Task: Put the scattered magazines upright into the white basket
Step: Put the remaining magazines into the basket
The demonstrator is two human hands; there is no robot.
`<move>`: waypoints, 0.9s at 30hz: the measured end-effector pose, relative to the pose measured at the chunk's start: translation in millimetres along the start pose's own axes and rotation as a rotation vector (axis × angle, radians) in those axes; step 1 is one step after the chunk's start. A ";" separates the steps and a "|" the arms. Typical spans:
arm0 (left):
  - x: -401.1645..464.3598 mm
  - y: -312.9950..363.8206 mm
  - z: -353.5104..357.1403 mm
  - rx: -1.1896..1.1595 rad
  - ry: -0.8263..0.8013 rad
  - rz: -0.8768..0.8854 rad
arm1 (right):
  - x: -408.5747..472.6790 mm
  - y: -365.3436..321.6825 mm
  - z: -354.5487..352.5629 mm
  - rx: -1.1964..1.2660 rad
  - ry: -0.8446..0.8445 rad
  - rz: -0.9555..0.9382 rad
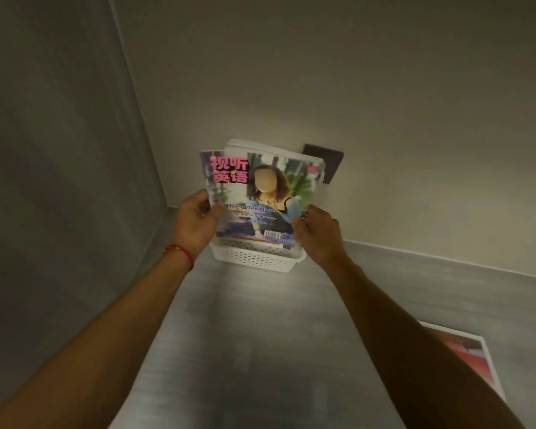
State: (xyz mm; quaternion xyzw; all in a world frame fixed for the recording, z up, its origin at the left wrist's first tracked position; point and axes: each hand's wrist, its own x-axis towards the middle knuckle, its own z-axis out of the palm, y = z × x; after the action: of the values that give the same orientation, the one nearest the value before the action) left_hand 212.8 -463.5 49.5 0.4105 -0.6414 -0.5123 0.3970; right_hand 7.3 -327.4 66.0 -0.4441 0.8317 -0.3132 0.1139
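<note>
A grey floor (260,351) meets pale walls in a corner, and the white basket (257,258) stands in that corner against the wall. A colourful magazine (257,196) stands upright with its lower edge inside the basket, its cover facing the camera. Behind it, more magazines (260,148) lean toward the wall. The left hand (195,221) grips the front magazine's left edge, thumb curled over the cover; the right hand (317,230) pinches its right edge. A dark wall plate (333,164) shows behind the basket. Another magazine (474,357) lies flat, well apart from the basket, nearer the camera.
</note>
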 end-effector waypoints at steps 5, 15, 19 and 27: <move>20.4 -22.2 12.4 -0.022 -0.055 -0.037 | 13.8 12.7 25.9 0.107 -0.009 0.125; 32.0 -70.0 28.3 0.301 0.102 -0.172 | 22.1 25.2 64.0 0.260 -0.222 0.274; 36.2 -66.4 36.8 0.263 0.077 -0.169 | 16.5 25.1 59.4 0.385 -0.345 0.278; 20.1 -49.3 47.3 0.220 0.174 -0.262 | -22.2 56.2 19.0 0.567 -0.285 0.177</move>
State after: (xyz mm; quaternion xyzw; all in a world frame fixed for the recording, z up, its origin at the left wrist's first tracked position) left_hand 167.7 -473.3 -4.8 0.5741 -0.5980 -0.4490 0.3333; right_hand -8.4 -294.5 14.2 -0.3602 0.7223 -0.4560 0.3750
